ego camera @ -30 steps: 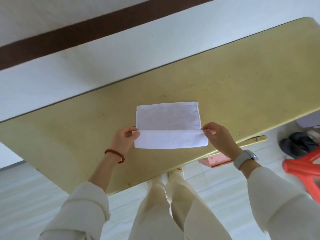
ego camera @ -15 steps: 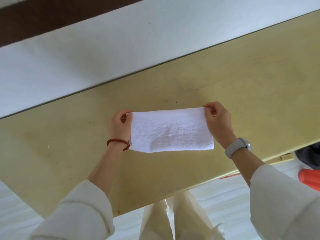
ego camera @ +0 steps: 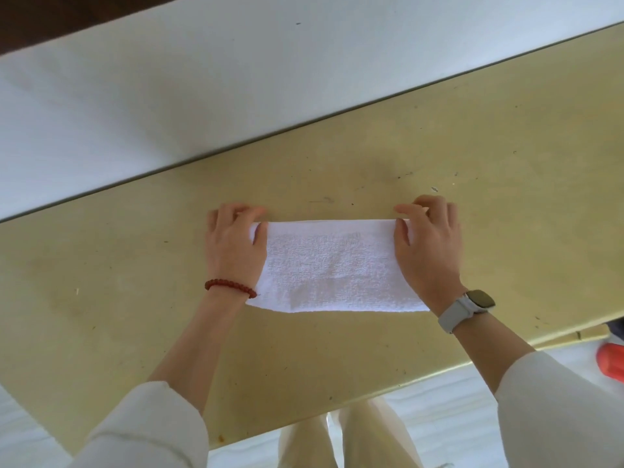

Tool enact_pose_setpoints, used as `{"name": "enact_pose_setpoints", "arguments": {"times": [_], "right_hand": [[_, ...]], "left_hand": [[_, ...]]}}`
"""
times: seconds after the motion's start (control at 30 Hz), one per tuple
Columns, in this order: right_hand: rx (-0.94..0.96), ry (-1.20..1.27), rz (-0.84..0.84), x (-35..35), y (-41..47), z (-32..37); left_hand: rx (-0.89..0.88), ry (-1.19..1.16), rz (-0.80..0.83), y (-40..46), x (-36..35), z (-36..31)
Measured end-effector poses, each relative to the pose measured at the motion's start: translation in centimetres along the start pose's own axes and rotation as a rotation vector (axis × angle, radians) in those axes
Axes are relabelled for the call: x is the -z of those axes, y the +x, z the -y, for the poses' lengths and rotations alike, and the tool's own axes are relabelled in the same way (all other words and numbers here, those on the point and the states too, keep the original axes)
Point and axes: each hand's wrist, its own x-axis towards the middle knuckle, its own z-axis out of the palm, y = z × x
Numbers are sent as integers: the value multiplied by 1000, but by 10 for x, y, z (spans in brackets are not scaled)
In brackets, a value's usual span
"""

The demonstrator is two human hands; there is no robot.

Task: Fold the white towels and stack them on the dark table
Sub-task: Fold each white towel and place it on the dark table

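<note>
White towel [ego camera: 337, 266], folded into a long soft rectangle with a nubby terry surface, lies flat on a scuffed yellowish table [ego camera: 135, 282]. Left hand [ego camera: 234, 246] rests on its left end, fingers curled over the far corner, which they hide. Right hand [ego camera: 427, 248] covers the right end, thumb and fingertips pinching that far corner. A red bead bracelet [ego camera: 229, 288] and a grey-strapped watch [ego camera: 467, 309] ring the wrists. An orange object [ego camera: 611, 361] is cut off at the frame's edge.
</note>
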Motion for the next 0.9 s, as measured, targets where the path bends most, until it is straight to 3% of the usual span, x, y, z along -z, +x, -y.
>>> {"name": "enact_pose_setpoints", "arguments": {"times": [0.13,0.2,0.43,0.9], "right_hand": [[216,-1,125,-10,6,23],[245,-12,165,-19,8,32],[273,3,167,-32,6,35],[227,-24,177,-36,18,42]], "left_hand": [[-320,47,115,4,-12,-10],[-369,44,119,3,-20,-12],[-382,61,31,4,-26,-12],[-247,119,146,13,-24,-27]]}}
